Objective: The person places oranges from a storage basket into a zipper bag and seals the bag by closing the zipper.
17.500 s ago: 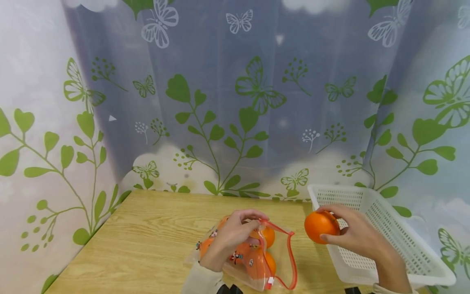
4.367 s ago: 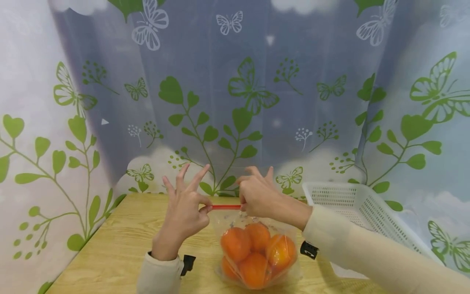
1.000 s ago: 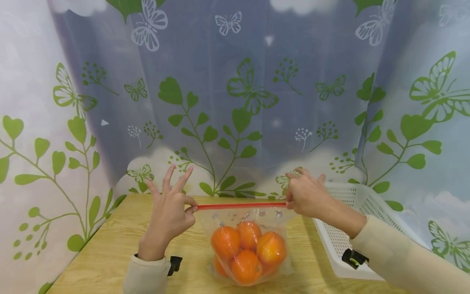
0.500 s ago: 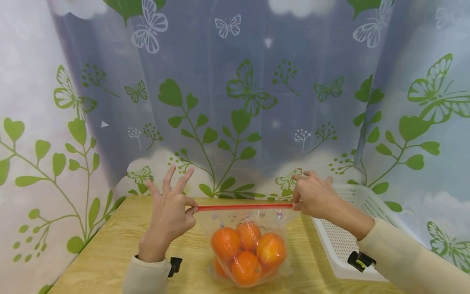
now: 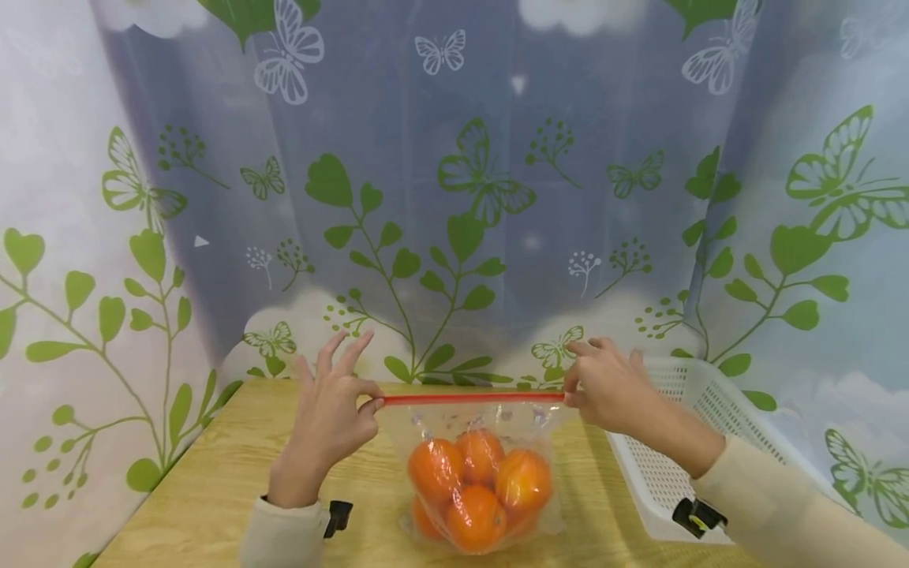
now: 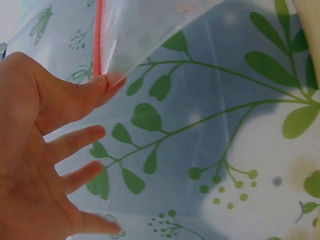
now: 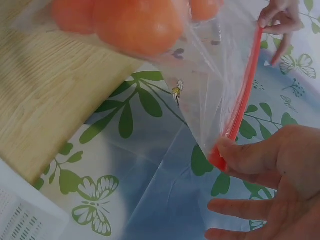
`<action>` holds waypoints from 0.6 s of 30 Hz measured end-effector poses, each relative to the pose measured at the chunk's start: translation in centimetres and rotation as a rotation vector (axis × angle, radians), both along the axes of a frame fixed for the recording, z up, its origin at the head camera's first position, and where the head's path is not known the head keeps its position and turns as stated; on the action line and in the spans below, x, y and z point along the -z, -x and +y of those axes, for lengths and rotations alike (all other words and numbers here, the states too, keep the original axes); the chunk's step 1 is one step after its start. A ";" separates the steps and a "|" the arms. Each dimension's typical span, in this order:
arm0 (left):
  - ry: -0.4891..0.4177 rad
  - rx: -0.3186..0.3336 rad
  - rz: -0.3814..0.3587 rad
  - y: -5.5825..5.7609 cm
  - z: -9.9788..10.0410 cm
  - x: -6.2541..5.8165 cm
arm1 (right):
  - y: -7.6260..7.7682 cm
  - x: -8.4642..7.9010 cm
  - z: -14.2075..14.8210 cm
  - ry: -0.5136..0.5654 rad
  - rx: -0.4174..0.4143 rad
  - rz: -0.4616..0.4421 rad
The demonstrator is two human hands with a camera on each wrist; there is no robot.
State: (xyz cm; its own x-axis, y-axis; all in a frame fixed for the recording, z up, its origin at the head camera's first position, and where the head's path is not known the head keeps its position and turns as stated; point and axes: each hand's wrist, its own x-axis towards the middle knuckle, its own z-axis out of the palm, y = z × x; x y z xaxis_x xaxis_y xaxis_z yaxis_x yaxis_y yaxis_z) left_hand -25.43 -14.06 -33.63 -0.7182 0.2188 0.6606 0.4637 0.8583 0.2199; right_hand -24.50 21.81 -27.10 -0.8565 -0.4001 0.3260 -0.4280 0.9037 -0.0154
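Observation:
A clear zip bag (image 5: pixel 461 418) with a red zip strip (image 5: pixel 476 398) stands in the middle of the head view. Several oranges (image 5: pixel 477 517) fill its lower part. My left hand (image 5: pixel 328 418) pinches the strip's left end between thumb and index finger, the other fingers spread upward. At the right end, my right hand (image 5: pixel 614 394) pinches the strip with thumb and index finger. The strip is drawn straight between both hands. In the right wrist view the red corner (image 7: pixel 217 157) sits under the right thumb, and the oranges (image 7: pixel 140 25) show through the plastic.
On the right of the wooden table (image 5: pixel 213 473) stands a white perforated basket (image 5: pixel 653 473), partly behind the right forearm. A patterned curtain (image 5: pixel 398 197) with leaves and butterflies hangs behind and at both sides.
Long ago the right hand held an orange by the basket and the bag lay open-mouthed. Since then the bag was raised upright, and the right hand slid rightward along the strip to its end.

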 end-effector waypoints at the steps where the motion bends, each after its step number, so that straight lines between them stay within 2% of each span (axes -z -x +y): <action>1: -0.013 0.018 -0.003 0.0 -0.1 0.2 | 0.0 0.2 0.0 0.004 -0.016 0.014; 4: -0.044 0.083 -0.036 0.3 -0.6 0.8 | 0.2 1.1 0.2 0.036 -0.085 0.034; 8: -0.082 0.189 -0.153 1.1 -0.8 1.4 | 0.8 2.5 0.4 0.110 -0.145 0.032; 10: -0.112 0.220 -0.252 1.6 -0.8 1.8 | 1.0 3.2 0.4 0.162 -0.143 0.030; 14: -0.188 0.237 -0.449 2.4 -0.5 3.1 | 1.3 4.5 0.2 0.304 -0.111 0.036; 18: -0.305 0.274 -0.544 3.0 0.4 4.6 | 1.7 6.1 0.0 0.468 -0.056 -0.007</action>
